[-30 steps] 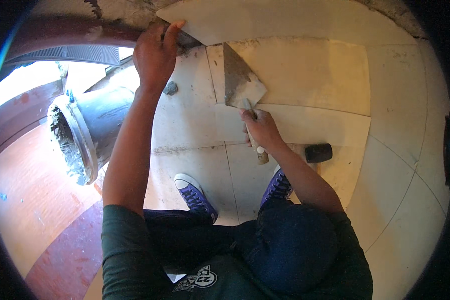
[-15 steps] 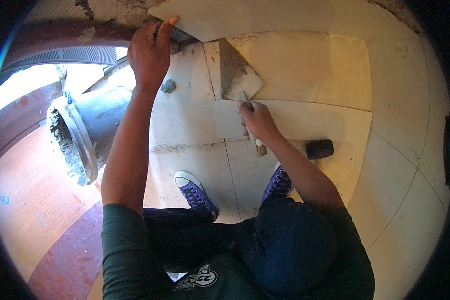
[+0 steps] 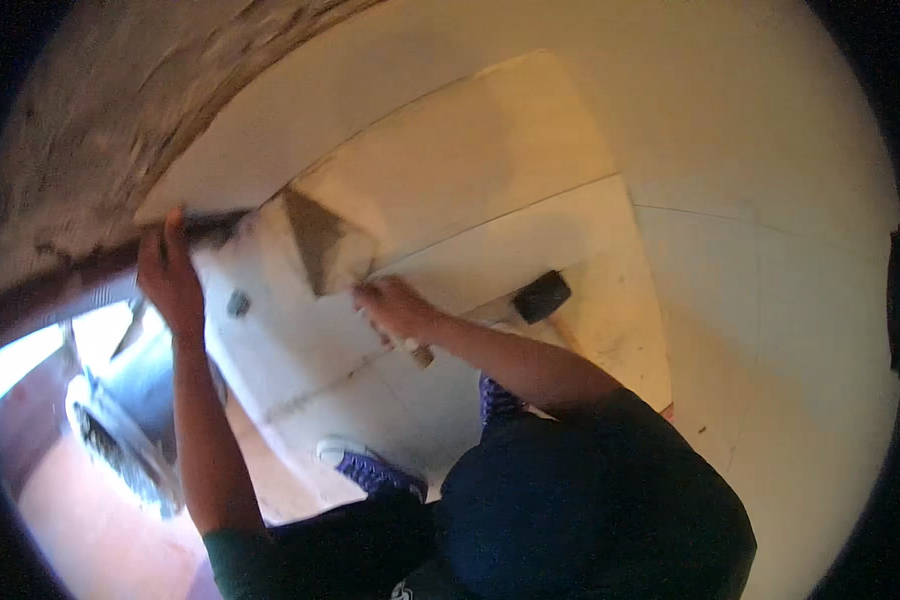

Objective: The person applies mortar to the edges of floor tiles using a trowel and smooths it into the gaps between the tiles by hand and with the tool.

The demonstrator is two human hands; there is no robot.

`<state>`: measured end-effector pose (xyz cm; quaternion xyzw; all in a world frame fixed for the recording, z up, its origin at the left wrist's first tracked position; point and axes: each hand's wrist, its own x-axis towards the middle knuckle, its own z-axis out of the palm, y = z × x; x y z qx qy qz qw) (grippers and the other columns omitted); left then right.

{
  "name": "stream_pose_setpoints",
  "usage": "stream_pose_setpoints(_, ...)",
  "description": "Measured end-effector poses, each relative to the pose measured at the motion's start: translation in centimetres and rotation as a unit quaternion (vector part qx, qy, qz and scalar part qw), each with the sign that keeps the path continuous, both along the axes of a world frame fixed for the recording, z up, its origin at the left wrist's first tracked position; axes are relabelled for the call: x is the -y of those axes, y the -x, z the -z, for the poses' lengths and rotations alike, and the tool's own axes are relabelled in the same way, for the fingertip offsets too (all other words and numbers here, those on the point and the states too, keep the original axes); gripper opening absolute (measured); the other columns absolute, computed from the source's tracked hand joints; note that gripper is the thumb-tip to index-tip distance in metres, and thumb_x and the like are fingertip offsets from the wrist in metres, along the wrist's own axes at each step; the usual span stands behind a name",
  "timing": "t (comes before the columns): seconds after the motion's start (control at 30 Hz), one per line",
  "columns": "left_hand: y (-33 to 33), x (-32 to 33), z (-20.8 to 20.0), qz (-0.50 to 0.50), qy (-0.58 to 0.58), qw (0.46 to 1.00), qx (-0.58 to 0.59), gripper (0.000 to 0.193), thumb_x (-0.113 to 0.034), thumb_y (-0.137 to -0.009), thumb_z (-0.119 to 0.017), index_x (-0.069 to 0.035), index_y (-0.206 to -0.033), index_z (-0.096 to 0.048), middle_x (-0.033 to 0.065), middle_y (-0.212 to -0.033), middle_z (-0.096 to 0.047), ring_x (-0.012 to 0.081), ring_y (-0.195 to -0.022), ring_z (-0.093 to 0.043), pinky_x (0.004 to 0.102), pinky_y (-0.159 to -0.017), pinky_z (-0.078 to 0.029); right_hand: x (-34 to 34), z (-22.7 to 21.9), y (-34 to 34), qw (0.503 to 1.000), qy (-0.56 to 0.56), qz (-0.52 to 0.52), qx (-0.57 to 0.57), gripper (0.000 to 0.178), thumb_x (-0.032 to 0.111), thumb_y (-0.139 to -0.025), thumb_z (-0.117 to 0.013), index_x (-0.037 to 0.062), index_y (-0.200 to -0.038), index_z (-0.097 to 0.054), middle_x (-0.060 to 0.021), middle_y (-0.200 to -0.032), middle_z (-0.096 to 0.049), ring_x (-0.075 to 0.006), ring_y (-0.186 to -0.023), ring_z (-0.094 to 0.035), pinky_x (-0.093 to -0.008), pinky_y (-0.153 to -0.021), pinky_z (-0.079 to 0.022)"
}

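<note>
- Purple sneaker (image 3: pixel 375 468), white toe, lower middle; second purple sneaker (image 3: pixel 498 398) right of it, partly behind the right forearm.
- Bucket-like dark cylinder (image 3: pixel 142 372), lower left beside the left forearm; pale rim, tipped, mouth toward lower left. Blurry.
- Black-headed mallet (image 3: pixel 542 296) on the pale tiles, just beyond the right forearm; light handle partly hidden by it.
- Right hand (image 3: pixel 400 308), mid-view: fingers closed round the handle of a trowel (image 3: pixel 324 245), handle butt poking out below the palm.
- Trowel's triangular grey blade points up-left over the tiles, left end of a joint; pressing or just above, cannot tell.
- Small dark grey lump (image 3: pixel 238 303) on pale tile, between the two hands.
- Left hand (image 3: pixel 173 285), far left: fingers part-open, thumb up, by the corner of a long pale slab (image 3: pixel 370 95) and against a dark strip (image 3: pixel 60 278). Grip on slab: cannot tell.
- Rough brown surface (image 3: pixel 120 120) beyond, upper left, bordering the slab.
</note>
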<state>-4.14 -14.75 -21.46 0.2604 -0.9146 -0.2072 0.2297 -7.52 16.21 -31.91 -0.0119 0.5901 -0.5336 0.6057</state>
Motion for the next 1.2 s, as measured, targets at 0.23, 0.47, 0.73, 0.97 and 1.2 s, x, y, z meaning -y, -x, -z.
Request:
stream_pose_setpoints(0.23,2.8,-2.9,-2.4,-0.029,0.0,0.998,0.049,0.04,-0.034,-0.104,-0.057,0.002,-0.117,-0.069,0.0219,-0.106,-0.072,0.034,-0.094,-0.068,0.0434,-0.086,-0.051,-1.5,-1.0,1.1,0.999,0.036,0.037,0.01,0.046,0.041,-0.104,-0.05,-0.0034,-0.096,-0.058,-0.0078,-0.066,-0.054,-0.0184,-0.045,-0.055,-0.0366,-0.039,-0.047)
stream_pose_setpoints(0.47,2.1,-1.7,-2.1,-0.064,-0.005,0.995,0.08,0.043,-0.038,-0.104,-0.058,0.004,-0.103,-0.069,0.0215,-0.093,-0.069,0.0321,-0.082,-0.064,0.0419,-0.078,-0.05,-1.1,-0.9,0.8,0.998,0.05,0.033,0.025,0.048,0.042,-0.103,-0.049,-0.0052,-0.097,-0.058,-0.0083,-0.065,-0.053,-0.0186,-0.044,-0.055,-0.0358,-0.038,-0.045)
stream_pose_setpoints(0.73,2.0,-1.5,-1.8,-0.055,0.026,0.998,0.03,0.045,-0.04,-0.103,-0.059,0.004,-0.102,-0.068,0.0232,-0.09,-0.068,0.0307,-0.078,-0.061,0.0439,-0.074,-0.049,-1.0,-0.7,1.0,0.995,0.076,0.044,0.042,0.051,0.044,-0.103,-0.048,-0.0059,-0.099,-0.059,-0.008,-0.064,-0.053,-0.0189,-0.044,-0.056,-0.0362,-0.038,-0.046)
stream_pose_setpoints(0.97,2.6,-2.9,-2.4,-0.076,-0.002,0.996,0.041,0.053,-0.046,-0.102,-0.06,0.006,-0.103,-0.069,0.0214,-0.095,-0.072,0.0299,-0.085,-0.066,0.044,-0.08,-0.05,-1.1,-0.4,1.0,0.995,0.067,0.05,0.047,0.051,0.044,-0.104,-0.048,-0.0049,-0.095,-0.061,-0.0075,-0.064,-0.053,-0.019,-0.045,-0.056,-0.0368,-0.039,-0.046)
stream_pose_setpoints(1.2,2.7,-3.2,-2.2,-0.082,-0.014,0.996,0.023,0.056,-0.048,-0.102,-0.058,0.006,-0.111,-0.07,0.0225,-0.104,-0.073,0.0315,-0.096,-0.067,0.0441,-0.087,-0.049,-1.1,-0.2,1.1,0.994,0.088,0.047,0.035,0.051,0.044,-0.104,-0.048,-0.0043,-0.094,-0.061,-0.0072,-0.063,-0.053,-0.0193,-0.045,-0.056,-0.0367,-0.039,-0.046)
